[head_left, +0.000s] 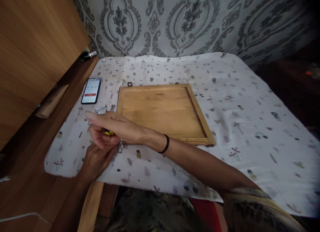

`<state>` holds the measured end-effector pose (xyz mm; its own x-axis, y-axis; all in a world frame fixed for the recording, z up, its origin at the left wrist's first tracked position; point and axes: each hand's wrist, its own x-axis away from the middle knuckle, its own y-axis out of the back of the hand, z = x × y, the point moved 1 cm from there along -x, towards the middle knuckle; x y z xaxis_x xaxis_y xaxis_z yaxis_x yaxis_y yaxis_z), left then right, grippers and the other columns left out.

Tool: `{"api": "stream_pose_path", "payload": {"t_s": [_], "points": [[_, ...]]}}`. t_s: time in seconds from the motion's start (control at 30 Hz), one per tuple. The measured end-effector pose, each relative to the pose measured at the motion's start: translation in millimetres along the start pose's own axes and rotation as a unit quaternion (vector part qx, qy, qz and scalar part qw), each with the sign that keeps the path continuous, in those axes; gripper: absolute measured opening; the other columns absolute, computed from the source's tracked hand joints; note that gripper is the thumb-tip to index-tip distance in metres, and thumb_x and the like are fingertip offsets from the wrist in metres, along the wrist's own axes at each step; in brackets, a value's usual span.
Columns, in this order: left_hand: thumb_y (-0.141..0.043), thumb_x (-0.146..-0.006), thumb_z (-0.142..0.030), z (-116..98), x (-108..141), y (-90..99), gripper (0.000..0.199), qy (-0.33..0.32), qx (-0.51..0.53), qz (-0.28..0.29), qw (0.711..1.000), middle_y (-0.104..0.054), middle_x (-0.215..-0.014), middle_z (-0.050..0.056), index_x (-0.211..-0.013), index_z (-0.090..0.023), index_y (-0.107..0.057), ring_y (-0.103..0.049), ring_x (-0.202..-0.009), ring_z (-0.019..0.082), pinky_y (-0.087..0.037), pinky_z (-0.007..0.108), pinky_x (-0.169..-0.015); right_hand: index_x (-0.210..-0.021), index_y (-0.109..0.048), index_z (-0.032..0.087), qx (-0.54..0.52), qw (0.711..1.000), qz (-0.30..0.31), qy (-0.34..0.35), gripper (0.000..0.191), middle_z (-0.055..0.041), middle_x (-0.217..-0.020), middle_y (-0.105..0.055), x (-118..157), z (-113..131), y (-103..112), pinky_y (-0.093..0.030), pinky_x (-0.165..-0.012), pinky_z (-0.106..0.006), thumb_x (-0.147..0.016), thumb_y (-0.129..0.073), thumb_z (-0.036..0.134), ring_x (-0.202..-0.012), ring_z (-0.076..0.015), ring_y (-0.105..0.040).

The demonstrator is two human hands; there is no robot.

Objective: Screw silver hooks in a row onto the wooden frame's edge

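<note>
A framed wooden panel [162, 112], like a cabinet door, lies flat on the patterned cloth. My right hand [120, 125] is curled over its near left corner, the thumb stretched out to the left. Between its fingers shows part of a yellow-and-black tool handle [108, 132]; the rest of that tool is hidden. Just below, my left hand [97, 160] is closed, its fingertips partly covered by the right. Beside those fingertips a small metal hinge part [121, 146] pokes out by the panel's near edge. Another metal hinge [101, 109] lies beyond my right hand, left of the panel.
A phone [91, 91] with a lit screen lies at the cloth's left side. Along the wooden ledge are a rolled brown sheet [52, 101] and a dark, silver-ended object [88, 55]. A wooden wall [37, 32] rises at left, and a patterned curtain [153, 22] hangs behind.
</note>
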<state>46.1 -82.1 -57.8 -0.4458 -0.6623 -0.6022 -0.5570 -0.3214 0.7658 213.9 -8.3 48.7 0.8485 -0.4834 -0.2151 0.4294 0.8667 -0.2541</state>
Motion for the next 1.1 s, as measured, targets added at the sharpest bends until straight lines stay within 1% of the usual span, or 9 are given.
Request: {"api": "stream_pose_path", "payload": {"t_s": [0.13, 0.23, 0.3, 0.37, 0.47, 0.57, 0.7, 0.93, 1.1], "points": [[-0.062, -0.098, -0.01, -6.5, -10.2, 3.0, 0.025, 0.014, 0.038, 0.028, 0.999, -0.078, -0.115, 0.009, -0.118, -0.02, -0.073, -0.072, -0.107, 0.022, -0.061, 0.037, -0.094, -0.05, -0.041, 0.021, -0.056, 0.987, -0.121, 0.093, 0.071, 0.0073, -0.044, -0.03, -1.7, 6.2, 2.5, -0.025, -0.041, -0.021, -0.107, -0.037, 0.063, -0.043, -0.0069, -0.026], [-0.063, -0.097, -0.008, -8.1, -12.5, 4.0, 0.029, 0.013, 0.058, 0.034, 0.998, -0.076, -0.115, 0.009, -0.121, -0.02, -0.071, -0.069, -0.109, 0.022, -0.061, 0.035, -0.093, -0.051, -0.035, 0.021, -0.085, 0.974, -0.18, 0.111, 0.069, 0.0084, -0.045, -0.025, -1.8, 10.1, 6.2, -0.023, -0.04, -0.018, -0.111, -0.031, 0.054, -0.041, -0.006, -0.024], [-0.063, -0.096, -0.006, -7.5, -12.1, 3.7, 0.031, 0.012, 0.058, 0.035, 0.998, -0.076, -0.115, 0.009, -0.123, -0.02, -0.071, -0.068, -0.11, 0.022, -0.061, 0.035, -0.094, -0.049, -0.033, 0.022, -0.099, 0.967, -0.208, 0.109, 0.071, 0.0094, -0.043, -0.022, -1.2, 8.0, 8.5, -0.021, -0.038, -0.019, -0.11, -0.032, 0.057, -0.039, -0.0054, -0.02], [-0.063, -0.096, -0.005, -6.7, -11.3, 3.2, 0.033, 0.011, 0.058, 0.033, 0.998, -0.076, -0.115, 0.009, -0.123, -0.02, -0.071, -0.068, -0.111, 0.022, -0.06, 0.035, -0.094, -0.047, -0.031, 0.023, -0.108, 0.962, -0.224, 0.108, 0.073, 0.0103, -0.04, -0.02, -0.3, 2.6, 10.0, -0.018, -0.035, -0.02, -0.106, -0.038, 0.066, -0.036, -0.0048, -0.017], [-0.063, -0.096, -0.005, -5.9, -10.6, 2.9, 0.032, 0.014, 0.062, 0.033, 0.997, -0.076, -0.115, 0.01, -0.123, -0.02, -0.071, -0.068, -0.112, 0.022, -0.06, 0.035, -0.096, -0.047, -0.032, 0.023, -0.117, 0.958, -0.232, 0.124, 0.074, 0.0109, -0.039, -0.02, 0.5, -6.2, 10.8, -0.016, -0.034, -0.021, -0.1, -0.047, 0.072, -0.035, -0.0042, -0.015], [-0.062, -0.096, -0.005, -5.9, -10.1, 2.9, 0.031, 0.019, 0.063, 0.036, 0.997, -0.076, -0.116, 0.01, -0.122, -0.02, -0.072, -0.068, -0.112, 0.022, -0.06, 0.035, -0.096, -0.047, -0.031, 0.023, -0.114, 0.958, -0.236, 0.119, 0.074, 0.0104, -0.04, -0.019, 0.4, -11.9, 11.5, -0.016, -0.034, -0.021, -0.099, -0.047, 0.074, -0.035, -0.0046, -0.016], [-0.062, -0.095, -0.005, -5.7, -9.4, 2.6, 0.032, 0.016, 0.06, 0.039, 0.997, -0.076, -0.116, 0.01, -0.122, -0.019, -0.071, -0.067, -0.112, 0.023, -0.06, 0.035, -0.095, -0.05, -0.03, 0.024, -0.109, 0.961, -0.23, 0.108, 0.073, 0.0098, -0.042, -0.02, -0.2, -17.9, 13.3, -0.018, -0.034, -0.021, -0.1, -0.045, 0.074, -0.037, -0.0054, -0.018], [-0.063, -0.095, -0.006, -5.3, -9.5, 2.2, 0.032, 0.016, 0.064, 0.03, 0.997, -0.077, -0.115, 0.01, -0.122, -0.021, -0.072, -0.069, -0.111, 0.023, -0.061, 0.036, -0.094, -0.051, -0.032, 0.023, -0.114, 0.96, -0.211, 0.141, 0.07, 0.0106, -0.043, -0.02, -1.3, -24.9, 15.8, -0.016, -0.035, -0.021, -0.1, -0.051, 0.069, -0.037, -0.005, -0.016], [-0.062, -0.096, -0.007, -6.0, -9.8, 2.8, 0.032, 0.019, 0.066, 0.037, 0.997, -0.077, -0.116, 0.01, -0.123, -0.02, -0.071, -0.068, -0.112, 0.023, -0.061, 0.037, -0.095, -0.05, -0.03, 0.023, -0.072, 0.965, -0.215, 0.131, 0.072, 0.0097, -0.044, -0.022, -3.5, -24.9, 11.2, -0.019, -0.038, -0.023, -0.098, -0.05, 0.073, -0.039, -0.0055, -0.02]]}}
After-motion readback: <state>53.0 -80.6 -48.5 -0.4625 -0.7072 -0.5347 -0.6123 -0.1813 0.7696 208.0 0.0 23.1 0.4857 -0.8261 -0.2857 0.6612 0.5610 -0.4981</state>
